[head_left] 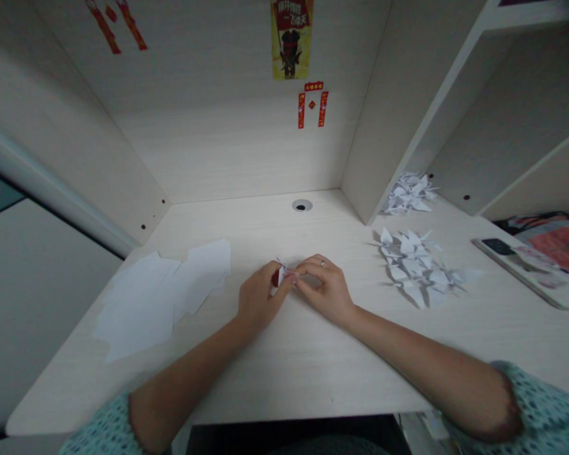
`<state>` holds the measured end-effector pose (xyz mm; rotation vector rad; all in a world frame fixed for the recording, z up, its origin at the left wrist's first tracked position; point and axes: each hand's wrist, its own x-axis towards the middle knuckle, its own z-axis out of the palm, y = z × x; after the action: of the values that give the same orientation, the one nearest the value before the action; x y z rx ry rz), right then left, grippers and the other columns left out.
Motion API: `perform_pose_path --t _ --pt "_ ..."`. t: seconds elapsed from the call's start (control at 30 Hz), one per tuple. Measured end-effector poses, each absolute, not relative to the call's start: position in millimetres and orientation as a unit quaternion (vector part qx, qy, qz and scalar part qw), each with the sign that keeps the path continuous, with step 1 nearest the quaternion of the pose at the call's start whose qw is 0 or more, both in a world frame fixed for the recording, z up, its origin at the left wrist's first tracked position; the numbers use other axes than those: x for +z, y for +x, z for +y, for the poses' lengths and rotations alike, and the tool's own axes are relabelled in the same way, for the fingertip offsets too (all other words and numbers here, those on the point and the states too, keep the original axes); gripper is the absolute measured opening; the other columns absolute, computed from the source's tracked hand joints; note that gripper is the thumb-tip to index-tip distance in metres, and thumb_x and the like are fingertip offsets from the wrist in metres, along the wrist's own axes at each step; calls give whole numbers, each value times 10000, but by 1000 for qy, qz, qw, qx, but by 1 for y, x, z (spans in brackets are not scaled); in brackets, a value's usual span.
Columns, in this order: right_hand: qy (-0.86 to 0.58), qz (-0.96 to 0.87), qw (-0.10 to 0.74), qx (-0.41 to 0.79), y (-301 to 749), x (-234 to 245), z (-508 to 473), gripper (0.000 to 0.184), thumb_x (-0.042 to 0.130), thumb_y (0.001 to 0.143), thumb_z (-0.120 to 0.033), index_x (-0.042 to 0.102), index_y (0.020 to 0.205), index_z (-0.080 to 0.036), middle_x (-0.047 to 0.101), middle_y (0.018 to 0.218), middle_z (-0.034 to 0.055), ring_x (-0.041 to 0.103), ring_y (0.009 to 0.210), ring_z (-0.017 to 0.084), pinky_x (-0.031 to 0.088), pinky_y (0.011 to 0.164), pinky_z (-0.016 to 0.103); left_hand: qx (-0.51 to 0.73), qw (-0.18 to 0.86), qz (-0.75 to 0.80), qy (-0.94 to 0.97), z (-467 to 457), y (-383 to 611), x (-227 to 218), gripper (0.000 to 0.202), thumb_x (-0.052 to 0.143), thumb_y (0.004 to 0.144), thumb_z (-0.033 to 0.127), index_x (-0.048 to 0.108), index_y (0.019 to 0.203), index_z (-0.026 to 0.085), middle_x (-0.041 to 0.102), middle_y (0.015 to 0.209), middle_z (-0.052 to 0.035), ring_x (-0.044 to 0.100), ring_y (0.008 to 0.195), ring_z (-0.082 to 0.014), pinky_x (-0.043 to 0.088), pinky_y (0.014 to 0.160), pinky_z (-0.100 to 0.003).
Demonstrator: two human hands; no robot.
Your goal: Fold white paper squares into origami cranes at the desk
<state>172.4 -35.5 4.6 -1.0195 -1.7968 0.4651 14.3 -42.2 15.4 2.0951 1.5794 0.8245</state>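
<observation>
My left hand [265, 291] is closed on a small folded white paper crane [283, 273], low over the middle of the desk. The fingertips of my right hand [326, 284] pinch a thin point of the same crane from the right. Much of its shape is hidden behind my fingers. To the right lies a cluster of finished white paper cranes [412, 265]. On the left, several sheets of white paper [146, 300] are spread and overlapping.
Another heap of paper cranes [410, 193] lies behind the divider's foot. A phone [533, 268] rests at the right beside a reddish cloth [562, 246]. At the back, the desk [284, 379] has a round cable hole [302, 205]. Panels [232, 151] enclose the back and sides.
</observation>
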Motion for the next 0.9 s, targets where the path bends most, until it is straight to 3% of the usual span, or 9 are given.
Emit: perform_pose_path --t 0.17,0.4,0.6,0.9 --pt "-460 -697 494 241 171 5 -33 190 535 857 -320 619 737 -199 597 691 26 547 686 160 424 664 281 310 218 545 748 -38 9 16 270 371 903 385 551 781 224 575 681 21 525 638 -141 335 597 -237" --pt "-441 -781 388 214 173 7 -33 169 442 902 -292 539 803 -194 559 763 25 528 723 155 399 679 276 294 194 516 781 -35 6 17 276 370 901 339 532 718 211 548 652 9 514 637 -149 344 618 -250" --pt "-402 -797 371 257 174 3 -30 249 422 921 -345 542 763 -194 551 713 10 519 712 148 382 676 268 281 313 488 765 -33 4 15 287 364 900 360 478 693 199 518 630 23 497 625 -136 355 604 -241" --pt "-348 -657 442 501 173 -4 -23 394 452 874 -507 500 660 -181 471 606 -21 445 598 121 345 591 247 367 520 411 653 -25 6 12 346 440 850 444 472 634 175 432 563 33 401 531 -102 333 529 -222"
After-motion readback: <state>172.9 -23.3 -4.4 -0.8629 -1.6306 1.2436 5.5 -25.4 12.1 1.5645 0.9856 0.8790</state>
